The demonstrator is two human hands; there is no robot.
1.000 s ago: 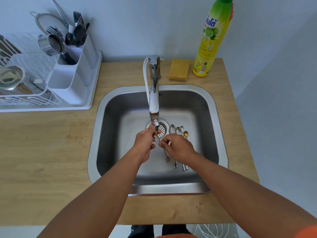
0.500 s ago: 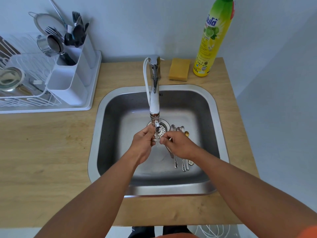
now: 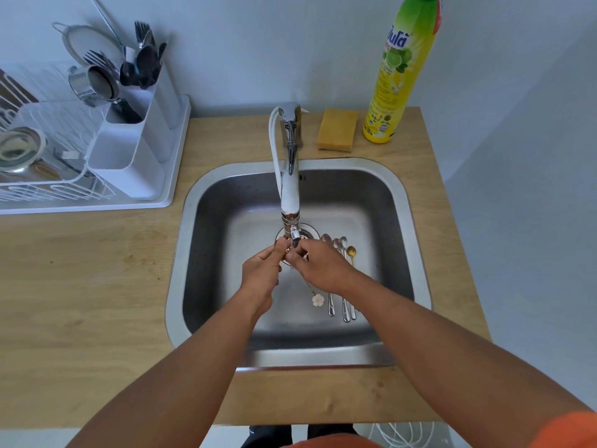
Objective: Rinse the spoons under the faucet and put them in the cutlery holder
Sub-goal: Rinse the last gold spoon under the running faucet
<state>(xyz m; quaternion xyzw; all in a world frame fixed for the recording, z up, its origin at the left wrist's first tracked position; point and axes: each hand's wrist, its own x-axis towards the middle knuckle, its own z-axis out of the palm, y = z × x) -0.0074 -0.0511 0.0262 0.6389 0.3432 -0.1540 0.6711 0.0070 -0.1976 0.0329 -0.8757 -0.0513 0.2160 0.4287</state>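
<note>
Both hands meet under the faucet (image 3: 289, 192) spout, over the sink (image 3: 400, 202) drain. My left hand (image 3: 262, 273) and my right hand (image 3: 318, 265) pinch a small spoon with a flower-shaped handle end (image 3: 318, 299), which hangs below my right hand. The spoon's bowl is hidden between my fingers. Several other spoons (image 3: 345, 305) lie side by side on the sink floor, partly under my right wrist; one is gold (image 3: 351, 252). The white cutlery holder (image 3: 129, 156) stands in the drying rack at the left, with forks and dark utensils in its rear compartment.
A white dish rack (image 3: 48, 185) with metal cups and a strainer sits on the wooden counter (image 3: 80, 286) at the left. A yellow sponge (image 3: 337, 133) and a tall yellow-green dish soap bottle (image 3: 395, 79) stand behind the sink on the right.
The hands have drawn closer together beneath the spout, and the flower-ended spoon's handle has swung lower and rightward. The view has shifted slightly.
</note>
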